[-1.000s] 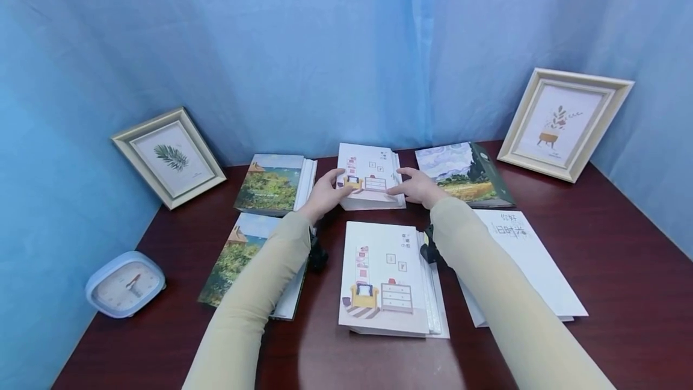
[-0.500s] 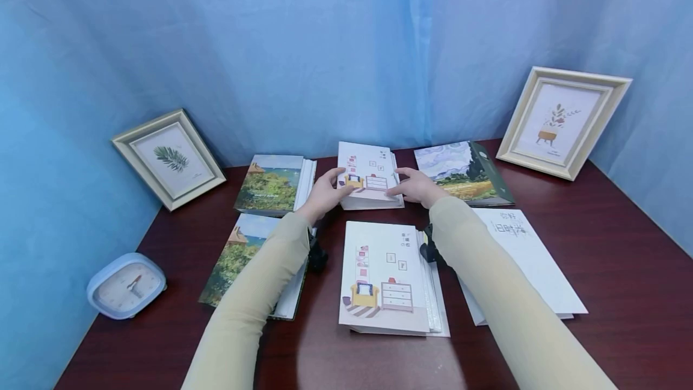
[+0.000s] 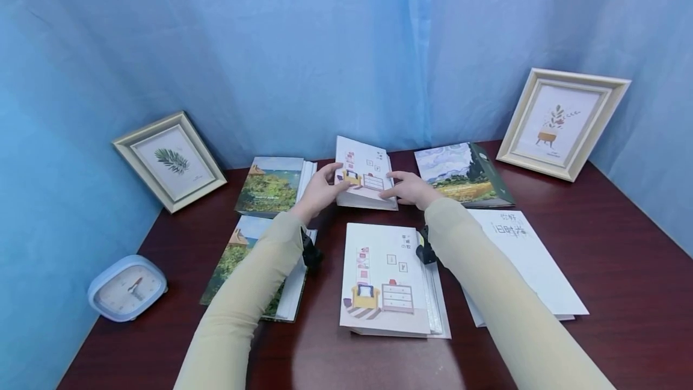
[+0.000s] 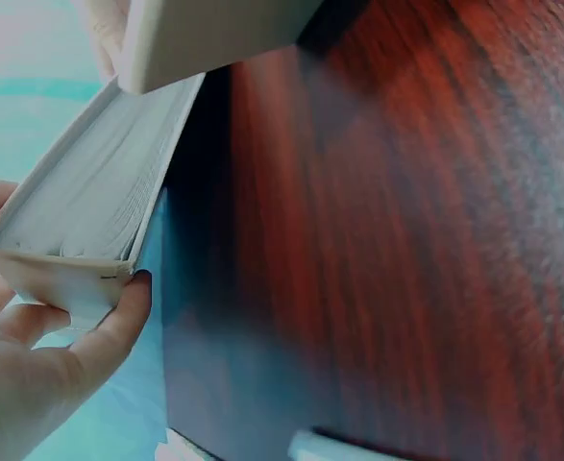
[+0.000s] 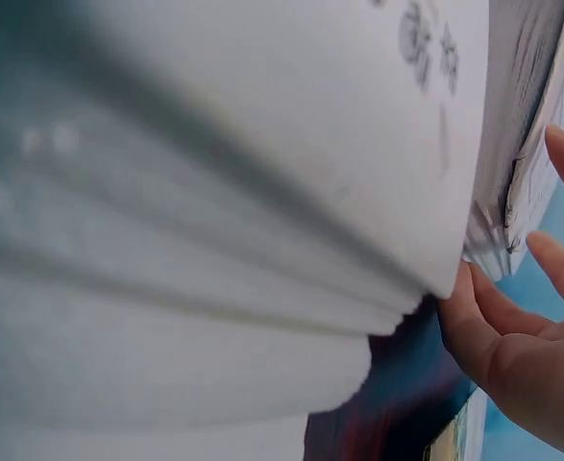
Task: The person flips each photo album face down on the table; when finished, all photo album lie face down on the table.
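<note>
left arm (image 3: 240,312) and right arm (image 3: 503,284), in long pale sleeves (image 3: 473,239), reach forward from the lower edge of the head view and converge toward the middle, with both wrists (image 3: 301,212) turned inward; left hand (image 3: 318,189) and right hand (image 3: 413,189) face each other across a gap, each with bent fingers in a gripping pose; left thumb (image 3: 340,187) lies nearer the body than the forefinger (image 3: 331,168); left wrist view: digits (image 4: 123,322) close in from opposite sides; right wrist view: fingers bent, the palm cut off at the right edge
</note>
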A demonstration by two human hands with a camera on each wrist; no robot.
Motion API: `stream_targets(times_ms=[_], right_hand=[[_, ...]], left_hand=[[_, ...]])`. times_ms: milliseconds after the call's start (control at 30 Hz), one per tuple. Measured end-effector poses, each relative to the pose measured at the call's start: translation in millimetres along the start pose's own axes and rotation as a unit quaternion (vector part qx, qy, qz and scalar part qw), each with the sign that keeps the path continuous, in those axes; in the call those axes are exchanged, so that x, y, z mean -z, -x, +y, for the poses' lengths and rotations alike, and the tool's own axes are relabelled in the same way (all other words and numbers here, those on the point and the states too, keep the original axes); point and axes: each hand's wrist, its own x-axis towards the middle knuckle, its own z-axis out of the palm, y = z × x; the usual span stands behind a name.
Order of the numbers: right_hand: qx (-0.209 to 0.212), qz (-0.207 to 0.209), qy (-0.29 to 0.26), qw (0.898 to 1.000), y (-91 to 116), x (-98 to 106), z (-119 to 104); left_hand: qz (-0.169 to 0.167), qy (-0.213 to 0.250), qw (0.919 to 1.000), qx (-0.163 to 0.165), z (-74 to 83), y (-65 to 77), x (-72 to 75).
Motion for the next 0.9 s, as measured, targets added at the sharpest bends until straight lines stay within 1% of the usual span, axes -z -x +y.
stream_targets(times_ms=[200,367,500,733,900], right_hand=[[0.005,-0.011,0.01,1.0,0,-5,-2],[0.009,-0.016,0.015,1.0,1,-9,-6],[0.018,-0.021,0.024,0.999,1,-11,-7],[0.028,-0.027,0.032,0.999,0,-14,-8],[0.042,-0.009,0.062,0.997,-1,-16,-10]], left_hand=[[0.012,-0.017,0.9998,0.001,6.1,1.0,4.0],[0.021,-0.042,0.9986,-0.023,13.1,4.0,7.9],[0.018,-0.048,0.9981,-0.033,20.0,5.6,10.9],[0.004,-0.073,0.9968,-0.033,27.8,8.2,13.8],[0.001,-0.084,0.9959,-0.035,30.7,9.9,14.2]])
